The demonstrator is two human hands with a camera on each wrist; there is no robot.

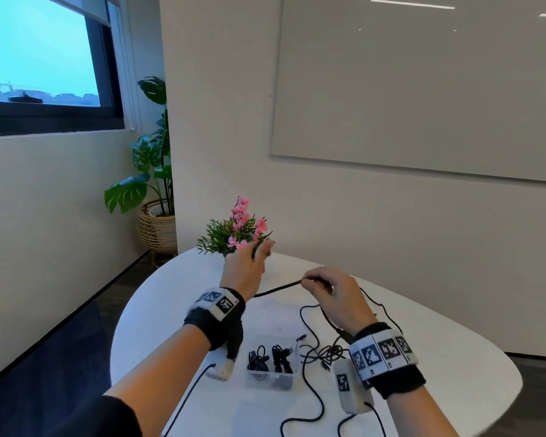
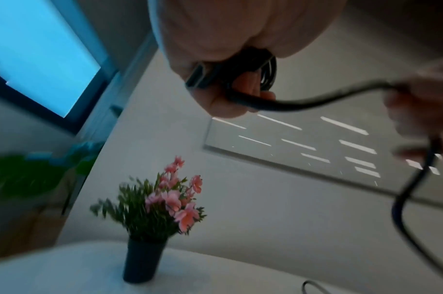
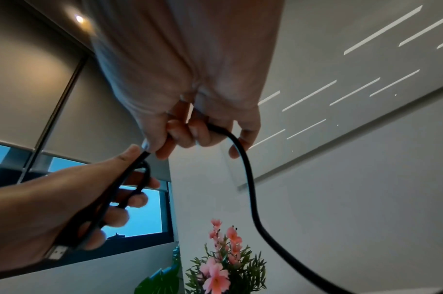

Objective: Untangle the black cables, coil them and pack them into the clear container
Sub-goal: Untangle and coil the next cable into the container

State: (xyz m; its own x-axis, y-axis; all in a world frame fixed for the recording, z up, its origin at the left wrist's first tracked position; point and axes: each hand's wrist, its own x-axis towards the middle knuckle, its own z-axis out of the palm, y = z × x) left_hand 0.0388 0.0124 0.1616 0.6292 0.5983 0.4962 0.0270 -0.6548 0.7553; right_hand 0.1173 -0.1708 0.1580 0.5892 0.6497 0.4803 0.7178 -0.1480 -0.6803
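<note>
Both hands hold one black cable above the white table.

Nearest, clear container [image 1: 273, 370] on table [image 1: 454, 373] between the forearms, two coiled cables [image 1: 270, 357] inside; loose tangled cables [image 1: 325, 351] just right of it. Right hand [image 1: 334, 294] pinches the black cable [image 1: 278, 290] with curled fingers; left hand [image 1: 246, 269], farther out, grips a small coil, probably with the plug end, blurry. Flower pot [image 1: 234, 234] at far edge.
</note>
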